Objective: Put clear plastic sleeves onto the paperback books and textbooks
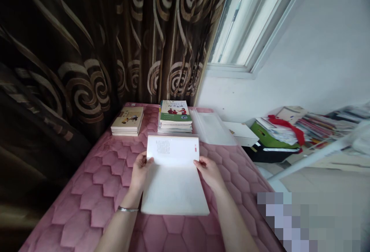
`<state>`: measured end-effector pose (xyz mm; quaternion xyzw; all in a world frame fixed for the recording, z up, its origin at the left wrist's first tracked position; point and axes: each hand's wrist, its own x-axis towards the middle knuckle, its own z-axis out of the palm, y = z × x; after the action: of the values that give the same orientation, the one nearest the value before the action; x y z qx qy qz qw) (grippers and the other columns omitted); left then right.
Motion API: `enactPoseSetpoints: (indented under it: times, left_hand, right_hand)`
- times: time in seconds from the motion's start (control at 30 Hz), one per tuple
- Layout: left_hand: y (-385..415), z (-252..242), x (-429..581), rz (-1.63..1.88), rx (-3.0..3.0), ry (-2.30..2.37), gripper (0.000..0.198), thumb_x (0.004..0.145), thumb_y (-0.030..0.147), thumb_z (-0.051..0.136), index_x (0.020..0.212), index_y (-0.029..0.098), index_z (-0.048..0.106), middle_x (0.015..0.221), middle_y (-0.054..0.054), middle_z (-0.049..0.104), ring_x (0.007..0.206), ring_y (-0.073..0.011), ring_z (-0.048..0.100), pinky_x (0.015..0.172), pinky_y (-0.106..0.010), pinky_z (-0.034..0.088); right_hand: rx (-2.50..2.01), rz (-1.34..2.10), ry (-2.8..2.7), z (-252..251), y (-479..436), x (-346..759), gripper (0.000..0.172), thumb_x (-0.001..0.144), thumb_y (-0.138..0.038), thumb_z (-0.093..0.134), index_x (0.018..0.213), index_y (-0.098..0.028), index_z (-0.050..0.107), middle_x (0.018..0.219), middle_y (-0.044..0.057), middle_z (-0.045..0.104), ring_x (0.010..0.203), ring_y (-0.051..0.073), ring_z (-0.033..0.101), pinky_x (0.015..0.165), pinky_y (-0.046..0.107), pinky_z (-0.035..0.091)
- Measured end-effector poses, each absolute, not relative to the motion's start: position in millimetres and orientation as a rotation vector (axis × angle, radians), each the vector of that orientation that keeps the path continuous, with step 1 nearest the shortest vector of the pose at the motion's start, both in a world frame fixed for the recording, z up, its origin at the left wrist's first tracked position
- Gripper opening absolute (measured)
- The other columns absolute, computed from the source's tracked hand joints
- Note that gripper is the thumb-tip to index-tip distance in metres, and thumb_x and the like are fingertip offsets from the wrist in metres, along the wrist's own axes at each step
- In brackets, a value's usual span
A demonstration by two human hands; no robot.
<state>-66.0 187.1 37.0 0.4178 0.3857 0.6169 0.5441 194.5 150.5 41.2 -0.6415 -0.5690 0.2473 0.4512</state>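
Note:
An open book point(175, 186) with white pages lies in front of me on the pink quilted bed cover. Its upper page carries a small block of print and a little red mark near the right edge. My left hand point(141, 166) grips the left edge with the thumb on top and the fingers curled beneath. At the opposite edge, my right hand point(208, 170) pinches the book the same way, its thumb on the page. A strip of clear plastic shows just past the book's far edge. The undersides of the fingers are hidden.
Behind the book stand a stack of books with a green and white cover point(175, 112) and a lower stack of beige books point(127, 121). Clear plastic sleeves point(215, 128) lie to the right. Past the pink bed cover point(98, 190) are a white box point(242, 133) and piled papers. A dark curtain point(135, 44) hangs behind.

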Motion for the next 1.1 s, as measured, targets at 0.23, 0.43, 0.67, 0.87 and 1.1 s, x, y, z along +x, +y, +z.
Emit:
enactPoseSetpoints:
  times: [0.23,0.43,0.67,0.87,1.1]
  left_hand:
    - [185.9,39.1,-64.8,1.467,0.978,0.941,0.040,0.062,0.036,0.077,0.091,0.015,0.060,0.087,-0.006,0.073,0.077,-0.0168,0.065,0.072,-0.026,0.047]
    - [188.1,32.6,-66.8,1.466,1.023,0.924,0.041,0.061,0.033,0.079,0.093,0.016,0.060,0.088,-0.005,0.071,0.078,-0.0164,0.065,0.072,-0.025,0.047]
    - [193.8,30.7,-64.0,1.514,1.006,0.976,0.037,0.057,0.032,0.079,0.085,0.016,0.061,0.082,-0.004,0.071,0.076,-0.0172,0.064,0.073,-0.027,0.047]
    - [190.7,36.8,-64.3,1.490,1.018,0.925,0.033,0.061,0.032,0.077,0.086,0.016,0.063,0.084,-0.005,0.072,0.078,-0.0172,0.065,0.073,-0.026,0.047]
    - [190.3,37.4,-70.5,1.450,0.993,0.902,0.033,0.064,0.031,0.076,0.090,0.014,0.067,0.088,-0.006,0.072,0.077,-0.0168,0.064,0.074,-0.026,0.047]
  right_hand:
    - [-1.666,0.383,-1.438,45.7,153.0,190.1,0.033,0.074,-0.046,0.050,0.051,-0.023,0.042,0.061,0.002,0.053,0.059,0.017,0.050,0.060,0.029,0.041]
    - [-1.573,0.581,-1.439,41.7,152.9,195.1,0.027,0.075,-0.045,0.052,0.065,-0.021,0.057,0.078,0.006,0.064,0.070,0.021,0.060,0.067,0.031,0.047]
    - [-1.570,0.666,-1.450,38.5,151.3,197.6,0.029,0.078,-0.047,0.052,0.066,-0.020,0.055,0.066,0.002,0.063,0.064,0.019,0.059,0.059,0.027,0.043]
    - [-1.595,0.562,-1.440,33.3,154.2,196.7,0.034,0.079,-0.051,0.052,0.062,-0.022,0.053,0.060,0.000,0.060,0.058,0.018,0.054,0.056,0.027,0.041]
    - [-1.486,0.721,-1.397,27.1,157.2,199.2,0.038,0.076,-0.055,0.055,0.084,-0.019,0.066,0.075,0.005,0.068,0.070,0.021,0.060,0.066,0.031,0.047]
